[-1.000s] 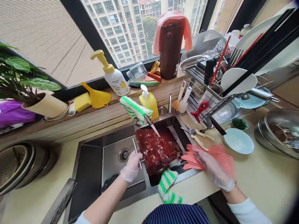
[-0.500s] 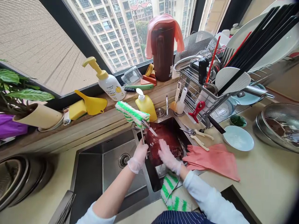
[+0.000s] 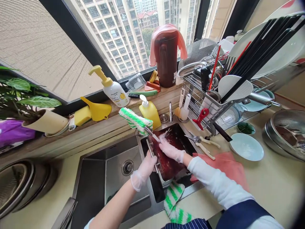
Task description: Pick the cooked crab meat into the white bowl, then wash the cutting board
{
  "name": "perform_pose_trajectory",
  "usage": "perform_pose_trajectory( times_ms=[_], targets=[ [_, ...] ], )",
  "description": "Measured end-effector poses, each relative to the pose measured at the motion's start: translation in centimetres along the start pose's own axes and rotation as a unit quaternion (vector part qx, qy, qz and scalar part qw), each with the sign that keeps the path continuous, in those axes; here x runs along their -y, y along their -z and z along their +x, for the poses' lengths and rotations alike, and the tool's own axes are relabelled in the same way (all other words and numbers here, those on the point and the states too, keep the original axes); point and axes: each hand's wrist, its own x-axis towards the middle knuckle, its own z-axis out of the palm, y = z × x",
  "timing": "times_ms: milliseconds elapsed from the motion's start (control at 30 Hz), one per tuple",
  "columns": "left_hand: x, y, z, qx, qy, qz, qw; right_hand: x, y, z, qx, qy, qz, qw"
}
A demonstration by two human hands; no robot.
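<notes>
In a thin clear glove, my left hand (image 3: 147,165) is closed around the bar handle on the left side of a metal tray (image 3: 166,183) in the small sink basin. Dark red, glossy contents (image 3: 169,163) fill the tray; whether they are liquid or solid I cannot tell. My right hand (image 3: 170,149), gloved too, lies stretched out over the far left part of the red surface, its fingertips near a faucet (image 3: 154,136). A green-and-white striped fluffy cloth (image 3: 135,119) covers the upper part of that faucet.
Left of the tray lies a larger sink basin (image 3: 116,190). Kitchen scissors (image 3: 202,141), pink rubber gloves (image 3: 226,168) and a light blue bowl (image 3: 247,146) sit to the right. A dish rack (image 3: 209,108) and a yellow soap bottle (image 3: 150,111) stand behind. Another striped cloth (image 3: 175,200) hangs in front.
My right hand has slid away from me and left over the red surface, toward the faucet. My left hand has shifted slightly right and nearer with the tray handle. More of the tray's near rim shows.
</notes>
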Motion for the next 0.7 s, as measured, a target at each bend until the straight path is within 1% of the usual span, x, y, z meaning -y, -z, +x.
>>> perform_pose_trajectory(
  times_ms=[67, 100, 167, 200, 233, 267, 300, 333, 367, 400, 433, 467, 500, 533, 600, 633, 667, 700],
  targets=[
    [0.0, 0.1, -0.6, 0.003, 0.002, 0.0, 1.0, 0.6, -0.4, 0.1, 0.009, 0.01, 0.008, 1.0],
    [0.0, 0.1, -0.8, 0.005, 0.001, 0.0, 1.0, 0.7, -1.0, -0.3, 0.005, 0.011, 0.003, 1.0],
    [-0.2, 0.3, -1.1, 0.007, -0.006, -0.005, 1.0, 0.3, -2.3, -2.6, 0.002, 0.002, -0.015, 1.0],
    [-0.2, 0.5, -1.2, 0.011, -0.013, -0.015, 1.0, -0.3, -3.0, -4.2, 0.015, -0.003, -0.023, 1.0],
    [-0.2, 0.6, -1.2, 0.016, -0.019, -0.024, 0.999, -1.2, -3.5, -6.1, 0.046, -0.013, -0.027, 0.999],
    [-0.2, 0.8, -1.1, 0.021, -0.021, -0.031, 0.999, -2.4, -3.7, -8.1, 0.102, -0.018, -0.025, 0.994],
    [-0.1, 0.9, -1.0, 0.024, -0.021, -0.035, 0.999, -3.6, -3.8, -9.9, 0.138, -0.032, -0.021, 0.99],
    [-0.1, 1.1, -0.9, 0.023, -0.016, -0.034, 0.999, -4.9, -3.8, -11.5, 0.146, -0.085, -0.022, 0.985],
    [0.0, 1.2, -0.8, 0.018, -0.009, -0.03, 0.999, -6.0, -3.7, -12.7, 0.142, -0.163, -0.025, 0.976],
    [0.1, 1.3, -0.7, 0.014, -0.003, -0.023, 1.0, -7.0, -3.7, -13.7, 0.122, -0.241, -0.029, 0.962],
    [0.2, 1.3, -0.6, 0.013, -0.001, -0.02, 1.0, -7.6, -3.9, -14.3, 0.097, -0.304, -0.033, 0.947],
    [0.2, 1.4, -0.5, 0.015, -0.003, -0.019, 1.0, -7.9, -4.1, -14.6, 0.076, -0.335, -0.036, 0.938],
    [0.3, 1.4, -0.4, 0.019, -0.006, -0.02, 1.0, -7.9, -4.5, -14.7, 0.062, -0.329, -0.04, 0.941],
    [0.3, 1.5, -0.3, 0.022, -0.013, -0.022, 0.999, -7.7, -5.0, -14.7, 0.056, -0.291, -0.045, 0.954],
    [0.5, 1.5, -0.3, 0.018, -0.029, -0.028, 0.999, -7.2, -5.7, -14.5, 0.069, -0.197, -0.048, 0.977],
    [0.6, 1.6, -0.3, 0.012, -0.036, -0.033, 0.999, -7.1, -5.8, -14.4, 0.077, -0.189, -0.047, 0.978],
    [0.7, 1.6, -0.3, 0.007, -0.042, -0.039, 0.998, -7.1, -5.7, -14.3, 0.078, -0.215, -0.046, 0.972],
    [0.9, 1.6, -0.4, 0.004, -0.046, -0.046, 0.998, -7.1, -5.6, -14.2, 0.076, -0.263, -0.045, 0.961]
  ],
)
